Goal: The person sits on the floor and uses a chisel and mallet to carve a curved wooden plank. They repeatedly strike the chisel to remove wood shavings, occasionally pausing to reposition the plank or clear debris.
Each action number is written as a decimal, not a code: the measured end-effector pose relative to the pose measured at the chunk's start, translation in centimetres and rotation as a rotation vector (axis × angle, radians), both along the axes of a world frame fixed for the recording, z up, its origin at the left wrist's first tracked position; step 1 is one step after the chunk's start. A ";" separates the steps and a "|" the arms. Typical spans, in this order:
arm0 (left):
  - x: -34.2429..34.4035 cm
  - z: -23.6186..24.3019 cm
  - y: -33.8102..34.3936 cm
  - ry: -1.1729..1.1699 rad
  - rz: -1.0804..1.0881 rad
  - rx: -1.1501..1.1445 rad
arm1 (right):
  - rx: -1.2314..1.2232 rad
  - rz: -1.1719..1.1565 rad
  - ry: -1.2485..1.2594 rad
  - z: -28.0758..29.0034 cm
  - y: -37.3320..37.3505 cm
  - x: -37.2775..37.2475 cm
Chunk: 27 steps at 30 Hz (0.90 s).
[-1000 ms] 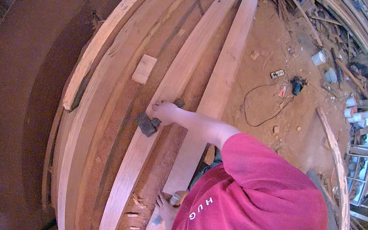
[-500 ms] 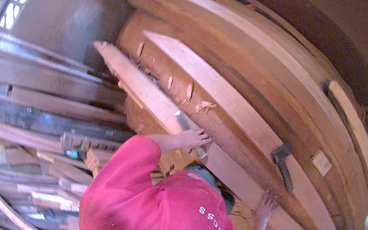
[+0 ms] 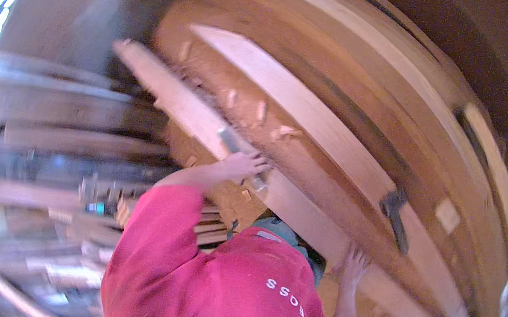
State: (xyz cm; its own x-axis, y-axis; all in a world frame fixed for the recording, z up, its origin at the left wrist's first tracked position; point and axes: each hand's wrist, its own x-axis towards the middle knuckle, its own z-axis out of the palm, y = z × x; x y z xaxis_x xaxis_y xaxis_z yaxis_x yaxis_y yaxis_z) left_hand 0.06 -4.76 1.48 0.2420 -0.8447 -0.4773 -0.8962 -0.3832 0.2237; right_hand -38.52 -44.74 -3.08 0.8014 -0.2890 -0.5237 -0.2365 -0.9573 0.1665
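Observation:
A long pale plank (image 3: 305, 214) lies slantwise on the bench, from far left to near right. My left hand (image 3: 243, 165) is closed over a grey, flat-sided tool (image 3: 228, 139) on this plank; its pale lower end shows below my fingers. Blur and my hand hide the tool's exact kind. Farther right along the same plank, my right hand (image 3: 354, 264) rests on the wood with fingers spread, holding nothing. Beyond it lies a second pale plank (image 3: 315, 112), with a dark-headed hammer (image 3: 395, 212) across it.
Wood shavings (image 3: 260, 112) are scattered between the planks. Thicker boards (image 3: 356, 31) run along the back, and a small square wood block (image 3: 447, 216) lies near the hammer. On the left, stacked timber (image 3: 62, 140) and offcuts are smeared by motion.
The view has shifted, with much of the scene sitting higher. Both hands have slid a little left along the plank, the tool moving with my left hand.

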 end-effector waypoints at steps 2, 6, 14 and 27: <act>1.2 0.4 -0.4 -0.024 -0.032 -0.117 | 0.081 -0.046 -0.061 -0.2 0.2 0.1; 0.9 0.9 -1.4 0.121 0.064 -0.001 | 0.290 -0.134 -0.533 -1.7 1.4 0.2; -0.2 -1.8 1.5 -0.032 0.023 0.034 | 0.089 -0.111 -0.130 2.2 3.0 3.0; 0.3 3.2 -9.4 0.094 -0.084 -0.052 | 0.297 -0.323 -0.412 4.6 2.4 1.8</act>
